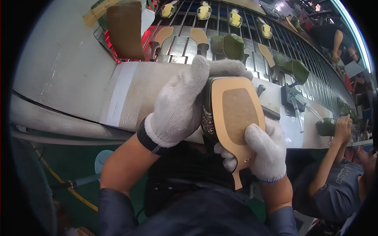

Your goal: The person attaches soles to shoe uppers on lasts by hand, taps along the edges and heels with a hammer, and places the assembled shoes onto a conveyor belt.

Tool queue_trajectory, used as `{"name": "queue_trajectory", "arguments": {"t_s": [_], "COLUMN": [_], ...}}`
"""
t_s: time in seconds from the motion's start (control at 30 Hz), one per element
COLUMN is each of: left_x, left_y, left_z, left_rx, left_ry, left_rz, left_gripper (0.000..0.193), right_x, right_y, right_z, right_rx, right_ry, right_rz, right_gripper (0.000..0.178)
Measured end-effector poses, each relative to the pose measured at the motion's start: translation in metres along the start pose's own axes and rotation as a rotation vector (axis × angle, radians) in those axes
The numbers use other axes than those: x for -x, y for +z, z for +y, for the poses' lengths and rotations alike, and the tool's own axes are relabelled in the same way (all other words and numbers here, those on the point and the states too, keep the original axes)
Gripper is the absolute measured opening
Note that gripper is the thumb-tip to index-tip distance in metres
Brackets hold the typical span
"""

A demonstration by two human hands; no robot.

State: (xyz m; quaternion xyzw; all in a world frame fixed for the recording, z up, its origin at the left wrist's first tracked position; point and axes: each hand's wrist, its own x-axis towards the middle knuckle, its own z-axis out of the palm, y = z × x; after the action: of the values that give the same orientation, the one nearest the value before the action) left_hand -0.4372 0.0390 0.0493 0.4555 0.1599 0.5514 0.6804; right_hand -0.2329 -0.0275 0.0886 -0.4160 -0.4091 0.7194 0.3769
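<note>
Sole-up above the worktop (130, 94), the shoe (236, 118) is clamped at both ends, toe gripped by the left hand (181, 106), narrow heel end (pointing toward the body) pinched by the right hand (265, 151), fingers (256, 135) closed over the sole.

Cardboard sheet (125, 29): brown, flat, rectangular, standing at the top left beside the conveyor.
Labels, signs, screens: none in view.
</note>
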Motion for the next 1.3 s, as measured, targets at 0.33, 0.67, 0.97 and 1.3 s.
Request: {"name": "queue_trajectory", "arguments": {"t_s": [0.33,0.67,0.97,1.3], "left_x": [-0.015,0.007,0.067,0.087], "left_y": [-0.001,-0.01,-0.013,-0.017], "left_z": [-0.019,-0.006,0.046,0.065], "left_rx": [0.088,-0.047,-0.254,-0.675], "left_ry": [0.032,0.029,0.006,-0.043], "left_rz": [-0.008,-0.038,0.341,0.552], "left_gripper": [0.043,0.059,0.038,0.018], "right_x": [-0.011,-0.008,-0.006,-0.022], "right_y": [-0.006,-0.001,0.011,0.051], "right_z": [0.005,-0.009,0.036,0.046], "right_rx": [0.03,0.067,0.628,0.778], "right_ry": [-0.14,0.04,-0.384,-0.55], "right_rz": [0.133,0.057,-0.253,-0.179], "right_gripper": [0.046,0.044,0.025,0.017]}}
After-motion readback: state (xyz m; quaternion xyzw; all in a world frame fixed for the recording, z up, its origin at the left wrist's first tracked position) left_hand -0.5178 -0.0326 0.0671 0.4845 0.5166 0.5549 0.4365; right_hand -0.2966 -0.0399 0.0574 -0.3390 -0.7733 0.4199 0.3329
